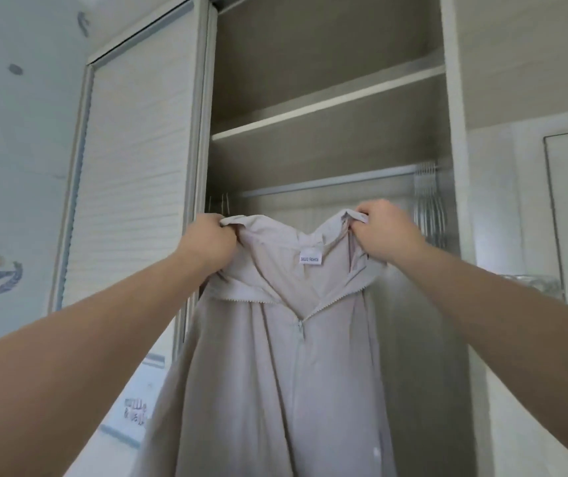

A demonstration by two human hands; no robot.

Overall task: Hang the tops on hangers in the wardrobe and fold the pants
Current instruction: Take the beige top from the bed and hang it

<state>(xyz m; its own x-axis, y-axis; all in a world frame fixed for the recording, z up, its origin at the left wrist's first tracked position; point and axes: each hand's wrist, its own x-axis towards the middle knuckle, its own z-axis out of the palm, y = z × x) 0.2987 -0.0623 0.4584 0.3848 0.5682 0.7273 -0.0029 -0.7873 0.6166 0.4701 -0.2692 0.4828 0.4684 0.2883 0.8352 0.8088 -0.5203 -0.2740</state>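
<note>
A pale beige zip-up jacket [275, 373] hangs in front of the open wardrobe, its zipper partly undone and a white label showing inside the collar. My left hand [212, 241] grips the left side of the collar. My right hand [384, 230] grips the right side. Both arms reach up and forward. Behind the jacket runs the metal hanging rail [327, 182]. A bunch of bare metal hangers [428, 201] hangs at the rail's right end. No hanger is visible inside the jacket.
The wardrobe has a shelf [327, 101] above the rail and a slatted sliding door [131, 173] pushed to the left. A few thin hanger hooks [222, 203] show at the rail's left end. A patterned wall lies at the left, a white panel at the right.
</note>
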